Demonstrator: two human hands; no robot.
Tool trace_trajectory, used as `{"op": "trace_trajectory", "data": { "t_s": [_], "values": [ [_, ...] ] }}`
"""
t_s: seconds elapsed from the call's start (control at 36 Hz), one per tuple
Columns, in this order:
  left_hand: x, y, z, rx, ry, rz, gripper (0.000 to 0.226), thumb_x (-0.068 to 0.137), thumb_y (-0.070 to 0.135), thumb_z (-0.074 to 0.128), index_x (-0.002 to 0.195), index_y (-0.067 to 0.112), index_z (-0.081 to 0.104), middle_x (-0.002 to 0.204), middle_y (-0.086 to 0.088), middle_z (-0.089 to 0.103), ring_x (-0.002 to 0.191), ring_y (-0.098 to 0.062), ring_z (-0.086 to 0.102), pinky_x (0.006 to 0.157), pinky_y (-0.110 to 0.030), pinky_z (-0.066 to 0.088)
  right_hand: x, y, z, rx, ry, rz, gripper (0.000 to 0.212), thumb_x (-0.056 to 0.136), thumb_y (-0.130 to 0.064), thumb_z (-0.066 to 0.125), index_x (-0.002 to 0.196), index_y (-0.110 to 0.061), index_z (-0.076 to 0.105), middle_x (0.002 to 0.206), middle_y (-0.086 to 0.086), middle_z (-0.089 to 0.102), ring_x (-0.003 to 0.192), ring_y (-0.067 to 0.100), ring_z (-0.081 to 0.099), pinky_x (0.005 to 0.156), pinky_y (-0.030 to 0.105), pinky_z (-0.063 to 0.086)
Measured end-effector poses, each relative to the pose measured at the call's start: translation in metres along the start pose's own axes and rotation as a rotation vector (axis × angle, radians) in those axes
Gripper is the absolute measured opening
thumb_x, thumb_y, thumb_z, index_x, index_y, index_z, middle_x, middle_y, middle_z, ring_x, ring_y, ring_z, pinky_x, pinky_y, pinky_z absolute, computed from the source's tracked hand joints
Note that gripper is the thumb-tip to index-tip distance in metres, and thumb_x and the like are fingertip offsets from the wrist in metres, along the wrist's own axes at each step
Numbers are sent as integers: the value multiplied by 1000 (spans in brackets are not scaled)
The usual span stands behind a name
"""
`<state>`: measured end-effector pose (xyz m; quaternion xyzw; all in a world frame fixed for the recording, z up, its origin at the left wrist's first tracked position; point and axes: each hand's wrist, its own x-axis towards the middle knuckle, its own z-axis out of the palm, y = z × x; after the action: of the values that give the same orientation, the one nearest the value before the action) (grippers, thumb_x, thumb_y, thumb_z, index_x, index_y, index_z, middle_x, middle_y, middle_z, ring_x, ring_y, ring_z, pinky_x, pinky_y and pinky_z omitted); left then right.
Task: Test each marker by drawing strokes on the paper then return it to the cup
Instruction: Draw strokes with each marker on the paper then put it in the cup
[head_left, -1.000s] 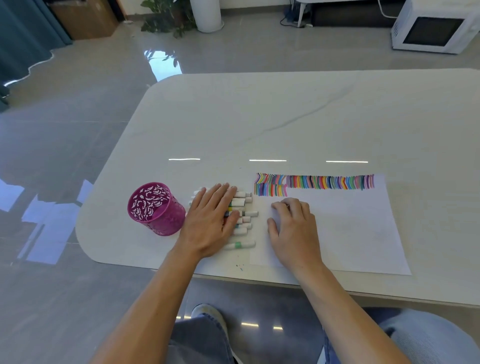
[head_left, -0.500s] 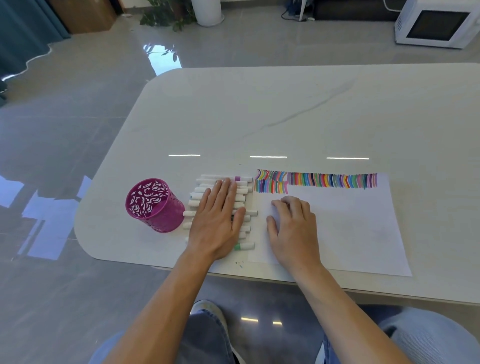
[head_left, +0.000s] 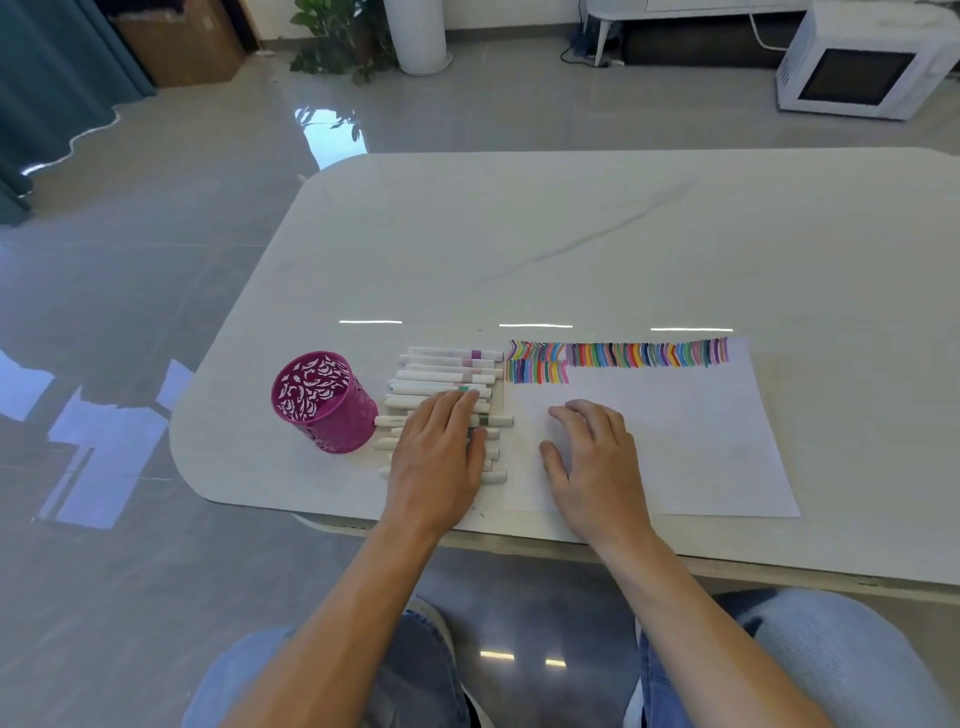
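Pressing a flat left hand (head_left: 439, 457) across a row of white-barrelled markers (head_left: 447, 374), a person seated at a pale tabletop (head_left: 571, 234) pauses between tests. The fingers (head_left: 457, 402) lie straight and close together on top of the barrels and grip none of them. The fingertips reach a marker with a green band. The right hand (head_left: 597, 467) rests palm down on the near-left part of the paper (head_left: 701, 441), fingers loosely spread and holding nothing.

Over the past second the left hand has slid towards the near edge, uncovering the far markers. These now lie side by side in a tidier rank than before, coloured bands toward the right, between the magenta cut-out cup (head_left: 322, 400) on the left and the paper on the right. The right hand has barely shifted.

Coloured strokes (head_left: 644, 354) fill a band along the far edge of the sheet, with a shorter second row begun at its left end. No marker shows above the cup's rim, and all those in view lie on the tabletop just beside it. By the look of it, the left hand has been evening out the row rather than testing. The likely next step is to pick one marker, uncap it, add to the second row and drop it into the cup.
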<state>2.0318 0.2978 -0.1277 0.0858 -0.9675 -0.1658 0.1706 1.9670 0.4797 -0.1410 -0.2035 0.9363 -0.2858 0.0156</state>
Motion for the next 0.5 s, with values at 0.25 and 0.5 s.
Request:
{"op": "trace_trajectory", "data": {
  "t_s": [0.25, 0.5],
  "values": [
    [-34, 10, -13, 27, -59, 78, 14, 92, 27, 67, 102, 18, 65, 104, 4, 57, 96, -17, 52, 83, -30, 49, -24, 12, -8, -52, -49, -20, 40, 102, -34, 60, 138, -18, 60, 142, -1, 54, 134, 19, 44, 112, 36, 40],
    [-48, 14, -20, 96, -139, -18, 20, 91, 14, 67, 111, 16, 66, 111, 0, 62, 100, -23, 55, 84, -37, 50, -37, 15, -14, -67, -68, -45, 38, 102, -31, 59, 136, -16, 62, 141, 1, 55, 134, 22, 45, 110, 36, 39]
  ]
}}
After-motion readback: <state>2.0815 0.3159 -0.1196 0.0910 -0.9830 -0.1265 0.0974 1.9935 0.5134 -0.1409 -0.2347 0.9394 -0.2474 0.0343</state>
